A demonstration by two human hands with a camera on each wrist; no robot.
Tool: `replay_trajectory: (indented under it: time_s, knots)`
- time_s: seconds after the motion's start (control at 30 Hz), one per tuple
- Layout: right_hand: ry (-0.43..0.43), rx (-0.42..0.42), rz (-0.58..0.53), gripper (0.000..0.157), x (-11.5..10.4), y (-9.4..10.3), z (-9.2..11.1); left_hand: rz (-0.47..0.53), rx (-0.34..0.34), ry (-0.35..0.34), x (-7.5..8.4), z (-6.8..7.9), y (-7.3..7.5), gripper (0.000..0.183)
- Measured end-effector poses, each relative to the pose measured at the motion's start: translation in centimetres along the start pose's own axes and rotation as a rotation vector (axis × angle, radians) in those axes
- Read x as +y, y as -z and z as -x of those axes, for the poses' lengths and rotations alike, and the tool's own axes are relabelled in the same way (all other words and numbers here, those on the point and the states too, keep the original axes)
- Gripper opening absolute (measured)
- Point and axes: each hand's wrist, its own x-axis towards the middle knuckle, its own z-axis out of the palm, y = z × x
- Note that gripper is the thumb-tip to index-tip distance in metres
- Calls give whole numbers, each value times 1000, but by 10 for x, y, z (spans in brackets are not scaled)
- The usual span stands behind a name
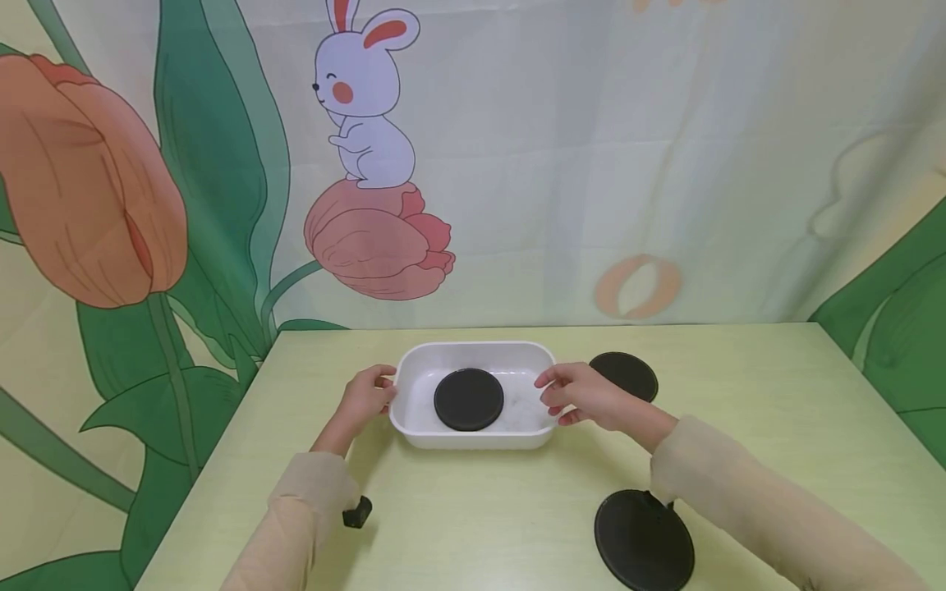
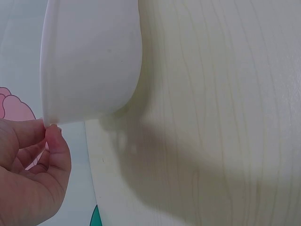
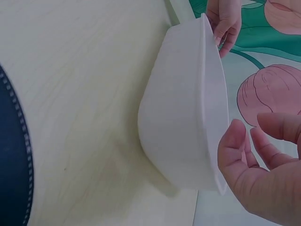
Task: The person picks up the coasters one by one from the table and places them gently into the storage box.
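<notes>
The white tray (image 1: 473,441), landmark for all positions here, lies over the tabletop (image 1: 473,517) ahead of you, its long side running left to right; whether its base makes full contact cannot be told. A black disc (image 1: 469,400) lies flat inside it, slightly left of the middle, with bare white floor on either side. At the tray's left end, your left hand (image 1: 365,392) pinches the rim between thumb and fingers, the tips brought together on the edge. At its right end, your right hand (image 1: 584,396) has its fingers loosely bent, with a gap between thumb and forefinger, and has hold of nothing; whether a fingertip touches the rim cannot be told. A second black disc (image 1: 624,373) lies just beyond that end, partly hidden by your right hand. A third, larger black disc (image 1: 643,542) lies in front and to the right of the tray, beside your right sleeve (image 1: 769,492). Behind the tray hangs a printed backdrop (image 1: 517,205) with a rabbit and tulips.
</notes>
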Motion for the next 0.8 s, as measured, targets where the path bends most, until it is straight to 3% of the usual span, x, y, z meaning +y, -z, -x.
replay_trajectory:
  time_s: [0.8]
  knots:
    - [-4,-170,65,30,33,48,46,-11,-12,7,2,1,0,37]
